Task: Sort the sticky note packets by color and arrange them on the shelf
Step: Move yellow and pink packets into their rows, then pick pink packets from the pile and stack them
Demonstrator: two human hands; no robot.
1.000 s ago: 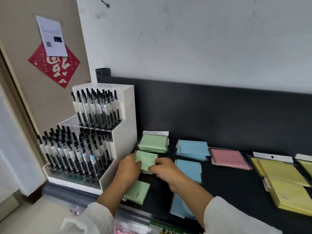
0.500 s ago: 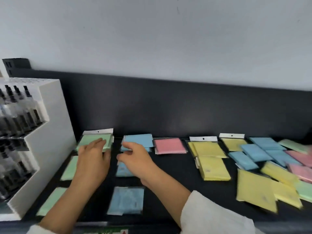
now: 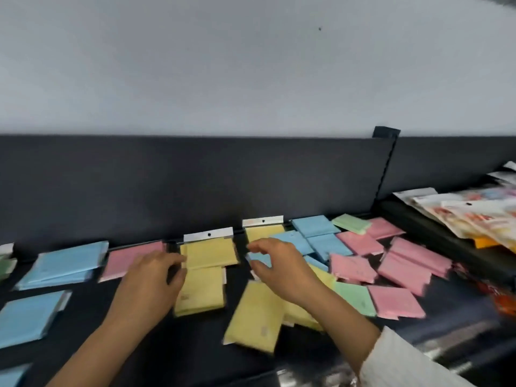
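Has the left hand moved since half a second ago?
Yes. The left hand went right: earlier left of the pink packet, now over its right end, reaching the yellow packets.

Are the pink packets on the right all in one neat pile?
No, the pink packets lie spread out at different angles, with a green packet and blue packets mixed among them.

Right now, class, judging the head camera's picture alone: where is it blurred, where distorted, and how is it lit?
Head view: motion blur softens everything, worst on the pink packets and printed bags at right; head view: the upright divider leans, likely wide-angle distortion; head view: soft, even light, no hard shadows, no glare on the wall.
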